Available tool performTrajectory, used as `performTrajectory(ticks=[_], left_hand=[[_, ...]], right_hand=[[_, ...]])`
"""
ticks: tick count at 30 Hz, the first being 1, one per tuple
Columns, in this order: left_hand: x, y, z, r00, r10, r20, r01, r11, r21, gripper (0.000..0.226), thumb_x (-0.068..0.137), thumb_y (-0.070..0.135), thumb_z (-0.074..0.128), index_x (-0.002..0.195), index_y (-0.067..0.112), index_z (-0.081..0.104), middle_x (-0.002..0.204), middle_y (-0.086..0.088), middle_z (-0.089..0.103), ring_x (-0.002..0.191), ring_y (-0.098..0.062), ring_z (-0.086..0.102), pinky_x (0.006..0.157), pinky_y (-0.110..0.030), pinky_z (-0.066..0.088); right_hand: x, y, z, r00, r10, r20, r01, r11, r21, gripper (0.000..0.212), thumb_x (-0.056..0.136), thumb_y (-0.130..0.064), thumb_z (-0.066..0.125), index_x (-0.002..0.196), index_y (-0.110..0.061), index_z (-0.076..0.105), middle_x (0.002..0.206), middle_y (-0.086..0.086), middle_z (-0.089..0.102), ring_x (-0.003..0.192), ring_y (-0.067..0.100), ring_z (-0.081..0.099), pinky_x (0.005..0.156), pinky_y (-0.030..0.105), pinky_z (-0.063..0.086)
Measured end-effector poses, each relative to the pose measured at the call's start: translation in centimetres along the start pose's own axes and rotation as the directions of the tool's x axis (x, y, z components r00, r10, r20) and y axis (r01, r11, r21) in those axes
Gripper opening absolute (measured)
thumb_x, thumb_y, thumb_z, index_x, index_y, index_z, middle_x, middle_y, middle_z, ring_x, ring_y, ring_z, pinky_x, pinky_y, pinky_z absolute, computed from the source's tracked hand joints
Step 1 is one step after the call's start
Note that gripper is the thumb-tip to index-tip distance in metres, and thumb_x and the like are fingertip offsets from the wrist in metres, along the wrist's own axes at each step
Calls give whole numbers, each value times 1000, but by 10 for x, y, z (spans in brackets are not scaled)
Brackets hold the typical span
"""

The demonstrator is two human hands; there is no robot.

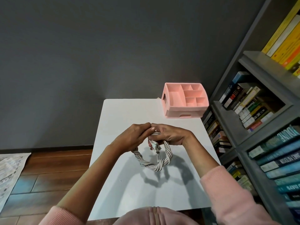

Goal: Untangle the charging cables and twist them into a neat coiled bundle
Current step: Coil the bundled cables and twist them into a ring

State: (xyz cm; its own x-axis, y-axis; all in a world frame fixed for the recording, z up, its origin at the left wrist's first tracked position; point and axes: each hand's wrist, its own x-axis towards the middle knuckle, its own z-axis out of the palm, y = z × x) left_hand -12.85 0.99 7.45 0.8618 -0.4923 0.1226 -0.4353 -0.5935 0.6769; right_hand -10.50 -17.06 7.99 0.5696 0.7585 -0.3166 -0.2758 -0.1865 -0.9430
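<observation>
A bundle of white charging cables (152,165), twisted together into a ring, hangs over the middle of the white table (123,114). My left hand (133,137) grips the ring's upper left part. My right hand (168,135) grips its top right. The thumbs and fingertips of both hands meet at the top of the ring. A loose cable end with a white connector (156,147) dangles inside the ring. The ring's lower part is in the air and casts a shadow on the table.
A pink organiser box (186,111) with several open compartments stands at the table's far right corner. A grey bookshelf (259,111) full of books rises close on the right. Wooden floor and a patterned rug (9,172) lie to the left.
</observation>
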Motion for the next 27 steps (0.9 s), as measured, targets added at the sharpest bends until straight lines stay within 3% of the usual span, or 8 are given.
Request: performTrajectory(ticks=[6, 11, 13, 15, 18, 20, 22, 27], left_hand=[[6, -2, -1, 993, -117, -11, 118, 993, 24, 30, 100, 33, 41, 74, 19, 45, 54, 5, 45, 49, -12, 42, 54, -26, 35], [13, -4, -1, 990, -119, -77, 128, 984, 128, 32, 100, 37, 39, 73, 20, 40, 52, 7, 42, 51, -14, 40, 56, -34, 35], [13, -5, 0, 991, -102, -90, 112, 987, 112, 32, 101, 37, 37, 70, 26, 36, 54, 7, 41, 52, -14, 40, 56, -34, 34], [13, -4, 2, 994, -77, -81, 84, 993, 81, 31, 102, 35, 34, 72, 28, 36, 62, 7, 44, 56, -14, 42, 59, -35, 37], [12, -2, 4, 998, -61, -23, 62, 996, 65, 29, 103, 32, 28, 89, 15, 46, 82, 3, 50, 71, -20, 50, 68, -35, 42], [12, -1, 4, 997, -76, -4, 77, 995, 62, 29, 103, 30, 27, 91, 11, 45, 82, 2, 50, 72, -21, 49, 69, -34, 41], [14, -3, 6, 993, -117, -18, 118, 991, 66, 27, 103, 27, 30, 85, 12, 42, 73, 5, 45, 68, -20, 45, 65, -33, 37], [18, -10, 11, 933, -352, -69, 352, 936, -7, 32, 103, 24, 30, 75, 11, 38, 63, 0, 45, 68, -29, 43, 59, -28, 23]], right_hand=[[0, 12, -4, 996, -39, 79, 14, 957, 291, 34, 86, -23, 65, 113, -8, 50, 79, 0, 60, 76, 11, 61, 91, 42, 53], [1, 6, -2, 994, 46, -97, -4, 920, 392, 31, 71, -22, 68, 96, -8, 56, 69, -3, 67, 64, 4, 66, 67, 20, 57], [1, 3, -4, 985, 95, -143, -30, 915, 402, 6, 89, -8, 54, 94, -7, 56, 69, -1, 71, 64, 2, 68, 60, 13, 53], [0, 1, -8, 974, 151, -166, -66, 901, 430, 23, 100, -3, 36, 92, -4, 57, 70, 4, 73, 58, 1, 67, 56, 10, 52], [-4, -3, -11, 966, 175, -192, -58, 867, 496, 34, 100, 0, 32, 84, 2, 62, 68, 12, 72, 55, 5, 67, 51, 10, 51], [-4, -7, -9, 963, 177, -204, -52, 862, 504, 35, 101, -10, 36, 83, 2, 63, 70, 14, 71, 58, 7, 69, 53, 11, 52], [-2, -7, -5, 961, 188, -201, -62, 860, 506, 46, 102, -35, 36, 89, 1, 62, 74, 14, 72, 61, 8, 70, 57, 14, 55], [-3, 1, -15, 966, 132, -222, 12, 836, 549, 86, 85, -71, 27, 132, -1, 47, 112, 23, 66, 94, 34, 70, 84, 44, 57]])
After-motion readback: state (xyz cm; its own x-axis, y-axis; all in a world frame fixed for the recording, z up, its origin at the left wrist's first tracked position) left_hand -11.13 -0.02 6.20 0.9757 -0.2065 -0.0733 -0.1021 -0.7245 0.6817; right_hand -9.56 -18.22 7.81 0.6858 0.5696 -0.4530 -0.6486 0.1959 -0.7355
